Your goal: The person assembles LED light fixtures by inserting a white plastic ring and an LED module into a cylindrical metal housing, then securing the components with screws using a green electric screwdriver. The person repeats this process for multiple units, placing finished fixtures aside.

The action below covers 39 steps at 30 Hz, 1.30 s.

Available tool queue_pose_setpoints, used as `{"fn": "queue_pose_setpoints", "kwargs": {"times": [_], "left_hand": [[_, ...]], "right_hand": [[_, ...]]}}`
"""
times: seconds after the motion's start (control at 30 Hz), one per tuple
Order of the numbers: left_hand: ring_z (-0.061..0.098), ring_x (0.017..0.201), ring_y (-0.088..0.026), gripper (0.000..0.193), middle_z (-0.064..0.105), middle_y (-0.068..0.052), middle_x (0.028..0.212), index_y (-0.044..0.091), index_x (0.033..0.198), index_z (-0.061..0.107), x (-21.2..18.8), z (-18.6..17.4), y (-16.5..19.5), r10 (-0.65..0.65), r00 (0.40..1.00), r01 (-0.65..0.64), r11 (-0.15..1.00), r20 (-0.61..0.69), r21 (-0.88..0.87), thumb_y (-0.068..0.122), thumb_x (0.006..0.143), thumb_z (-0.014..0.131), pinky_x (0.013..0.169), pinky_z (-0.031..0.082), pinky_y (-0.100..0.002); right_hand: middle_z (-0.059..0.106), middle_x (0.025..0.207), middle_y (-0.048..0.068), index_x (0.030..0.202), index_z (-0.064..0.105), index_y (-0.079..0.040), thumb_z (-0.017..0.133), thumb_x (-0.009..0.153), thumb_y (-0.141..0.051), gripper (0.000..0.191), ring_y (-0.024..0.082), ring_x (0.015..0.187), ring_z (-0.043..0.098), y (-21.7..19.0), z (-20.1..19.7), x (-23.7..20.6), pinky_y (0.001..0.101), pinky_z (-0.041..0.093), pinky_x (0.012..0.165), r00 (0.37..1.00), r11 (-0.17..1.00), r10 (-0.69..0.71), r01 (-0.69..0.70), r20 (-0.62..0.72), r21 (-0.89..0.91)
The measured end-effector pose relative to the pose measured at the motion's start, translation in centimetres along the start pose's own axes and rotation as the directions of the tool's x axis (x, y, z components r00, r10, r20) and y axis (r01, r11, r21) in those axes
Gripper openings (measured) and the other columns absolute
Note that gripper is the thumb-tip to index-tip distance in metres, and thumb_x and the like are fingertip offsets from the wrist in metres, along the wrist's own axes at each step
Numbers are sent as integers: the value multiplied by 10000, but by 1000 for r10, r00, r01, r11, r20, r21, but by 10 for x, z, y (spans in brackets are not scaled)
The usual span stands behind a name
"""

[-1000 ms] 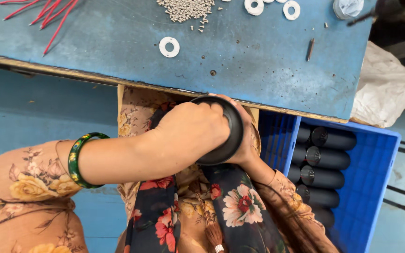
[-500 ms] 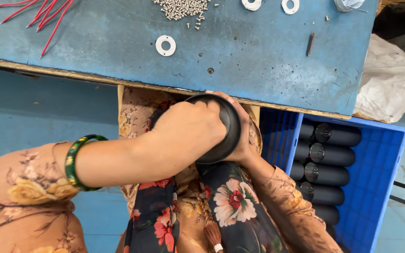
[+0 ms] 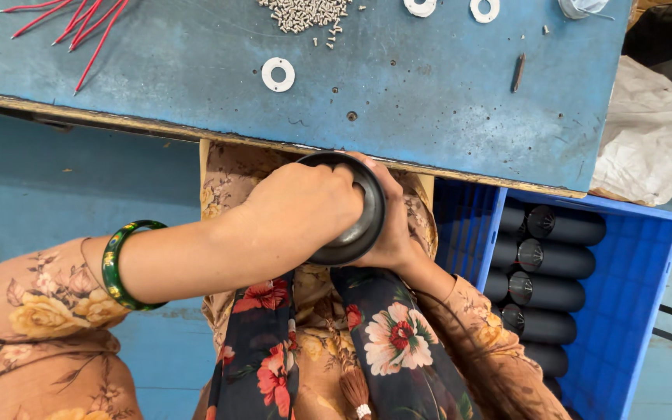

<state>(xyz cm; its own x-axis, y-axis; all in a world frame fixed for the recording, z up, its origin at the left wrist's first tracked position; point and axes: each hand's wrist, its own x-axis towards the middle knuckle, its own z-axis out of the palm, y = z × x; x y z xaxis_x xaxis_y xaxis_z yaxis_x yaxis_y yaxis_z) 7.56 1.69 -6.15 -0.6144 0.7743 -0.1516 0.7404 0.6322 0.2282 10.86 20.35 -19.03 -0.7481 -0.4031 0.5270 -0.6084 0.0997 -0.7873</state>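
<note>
**Both hands on dark cylinder below desk edge**

Head view: left hand [image 3: 297,214] wraps over the round end of a dark cylinder [image 3: 359,222], fingers closed on it. Right hand [image 3: 394,233] cups it from the far side, gripping. The cylinder sits in the lap, just under the desk's [image 3: 429,117] near edge, between both hands, equally close to each; long axis hidden. Blue crate [image 3: 631,311] of similar cylinders lies to the right.

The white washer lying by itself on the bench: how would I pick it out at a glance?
Start at the blue bench and find the screw pile at its far edge. The lone washer lies just nearer the person than that pile. Unlike the two washers at the far edge, it lies alone.
</note>
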Motion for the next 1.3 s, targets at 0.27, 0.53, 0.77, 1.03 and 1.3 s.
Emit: {"fn": "queue_pose_setpoints", "kwargs": {"times": [0.27,0.53,0.77,1.03,1.3], "left_hand": [[734,779,-304,155,706,-189,875,-3,818,721,2,-1,8,31,999,-33,999,-41,-39,73,684,731,627,597,-392],[736,746,-310,123,716,-190,846,14,793,734,9,4,12,67,996,-68,998,-50,0,92,699,719,599,594,-402],[743,734,-314,142,730,-187,841,17,797,742,9,7,7,122,992,-122,993,-35,4,108,688,729,591,595,-406],[745,713,-311,139,738,-170,799,22,779,747,9,4,5,108,994,-107,989,-3,-105,107,669,728,594,586,-419],[701,828,-231,198,661,-97,917,36,986,634,-41,-46,6,64,996,-65,998,-66,-16,145,838,711,555,562,-332]], "right_hand": [[404,1542,270,1559,189,-69,1019,630,-274,1263,391,1423,507,-3,2,-3,515,408,1234,997,999,-39,37,-73,-21],[470,1493,270,1544,254,-73,994,625,-265,1196,387,1360,571,-5,0,-4,515,452,1207,993,997,-39,32,-108,-67],[444,1531,263,1564,230,-87,996,707,-287,1166,381,1409,548,-8,3,0,487,450,1190,992,999,-40,42,-118,13],[480,1535,225,1571,258,-78,999,709,-252,1150,333,1372,556,-15,4,7,454,459,1195,998,995,2,4,-66,99],[598,1377,193,1465,428,3,938,734,-268,931,261,1271,642,-17,-1,13,394,519,1146,983,973,178,-168,-49,157]]}}
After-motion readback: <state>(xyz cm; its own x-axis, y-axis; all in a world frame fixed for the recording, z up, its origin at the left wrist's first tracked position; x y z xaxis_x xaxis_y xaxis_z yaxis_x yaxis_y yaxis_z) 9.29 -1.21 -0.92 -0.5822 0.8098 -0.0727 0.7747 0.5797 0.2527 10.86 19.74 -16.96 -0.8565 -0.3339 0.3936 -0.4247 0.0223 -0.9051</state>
